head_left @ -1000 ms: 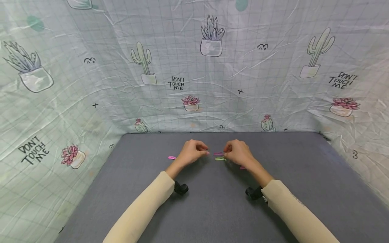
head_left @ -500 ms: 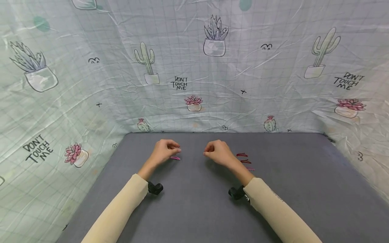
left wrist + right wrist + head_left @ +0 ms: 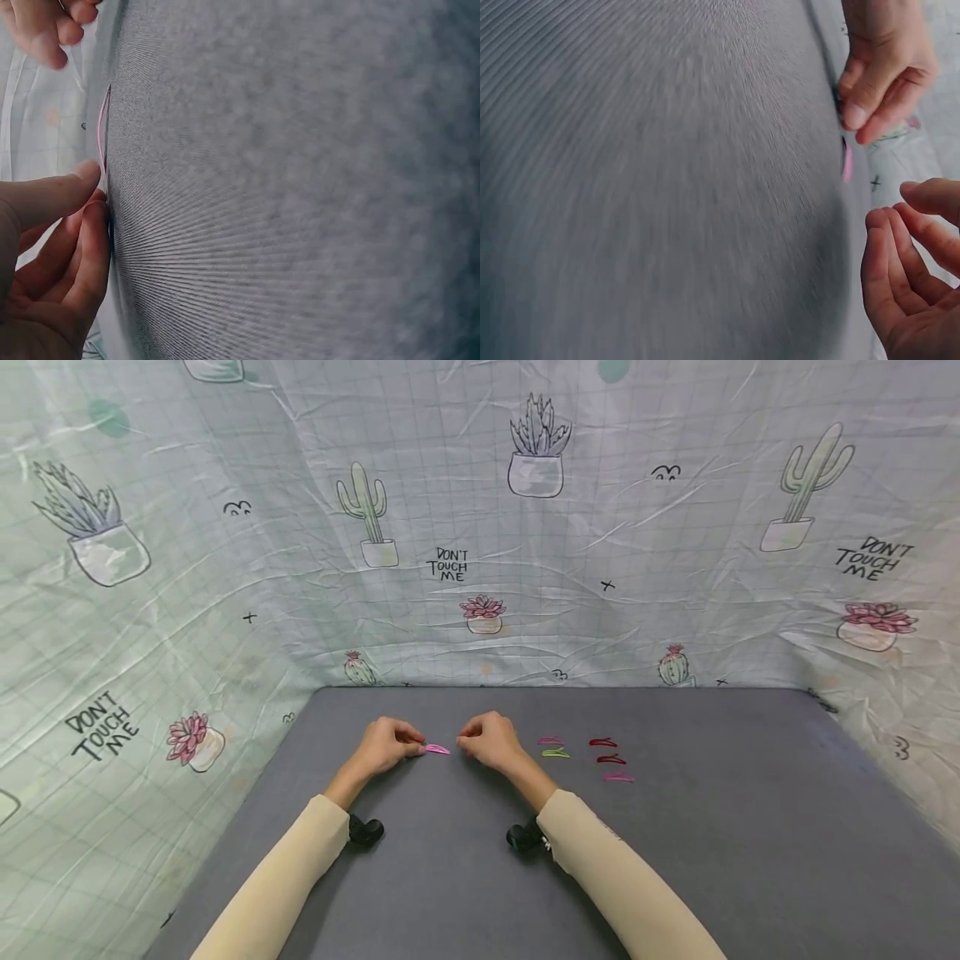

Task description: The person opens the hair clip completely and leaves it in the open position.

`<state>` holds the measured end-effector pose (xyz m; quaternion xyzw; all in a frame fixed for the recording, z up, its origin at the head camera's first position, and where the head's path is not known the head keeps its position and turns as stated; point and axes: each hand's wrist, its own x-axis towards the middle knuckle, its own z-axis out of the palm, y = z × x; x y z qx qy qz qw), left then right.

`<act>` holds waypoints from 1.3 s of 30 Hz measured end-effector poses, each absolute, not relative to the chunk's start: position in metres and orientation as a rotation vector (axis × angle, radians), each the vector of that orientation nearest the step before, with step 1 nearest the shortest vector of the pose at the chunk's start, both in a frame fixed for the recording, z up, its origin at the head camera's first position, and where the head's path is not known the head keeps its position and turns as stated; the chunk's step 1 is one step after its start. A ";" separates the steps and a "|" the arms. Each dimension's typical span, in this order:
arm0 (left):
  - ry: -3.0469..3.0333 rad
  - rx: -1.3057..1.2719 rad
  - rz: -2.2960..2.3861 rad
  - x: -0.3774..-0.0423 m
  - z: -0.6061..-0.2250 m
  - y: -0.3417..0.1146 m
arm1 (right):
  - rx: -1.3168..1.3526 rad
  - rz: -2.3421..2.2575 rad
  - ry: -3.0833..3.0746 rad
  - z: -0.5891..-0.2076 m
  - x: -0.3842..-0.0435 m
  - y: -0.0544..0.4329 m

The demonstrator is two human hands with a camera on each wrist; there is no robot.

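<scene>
A pink snap hair clip (image 3: 438,749) lies at the left of the grey table, pointing right. My left hand (image 3: 382,745) pinches its left end between thumb and fingertips. Seen from the left wrist, the thumb (image 3: 60,196) is on the end of the clip (image 3: 100,131), whose thin body extends past the fingers close along the tabletop. My right hand (image 3: 491,740) hovers just right of the clip's free tip. In the right wrist view this hand (image 3: 915,270) has loosely bent fingers, the thumb apart from them and nothing between.
Right of the hands lie more hair clips: a pink one (image 3: 550,741) above a yellow-green one (image 3: 555,752), then two red ones (image 3: 603,742) above another pink one (image 3: 618,777). A patterned cloth (image 3: 480,527) hangs behind the grey table (image 3: 450,885) and along its sides.
Both hands have moved left, away from the pink and yellow-green clips, which now lie in plain view. My left hand has come down and taken hold of the left pink clip's end.
</scene>
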<state>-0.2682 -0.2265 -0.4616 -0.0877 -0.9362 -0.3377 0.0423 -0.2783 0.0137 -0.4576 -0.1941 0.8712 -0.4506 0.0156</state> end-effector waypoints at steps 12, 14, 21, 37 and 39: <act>-2.914 -0.331 -0.970 -0.268 -0.460 -0.224 | -0.517 -1.079 2.894 -0.463 -0.277 -0.021; -2.927 -0.335 -0.969 -0.268 -0.459 -0.224 | -0.500 -1.058 2.908 -0.463 -0.277 -0.024; -2.930 -0.361 -0.972 -0.269 -0.460 -0.221 | -0.433 -1.033 2.924 -0.463 -0.277 -0.027; -2.935 -0.367 -1.000 -0.267 -0.457 -0.219 | -0.515 -1.050 2.894 -0.462 -0.275 -0.025; -2.928 -0.366 -0.997 -0.266 -0.457 -0.219 | -0.521 -1.063 2.886 -0.462 -0.276 -0.023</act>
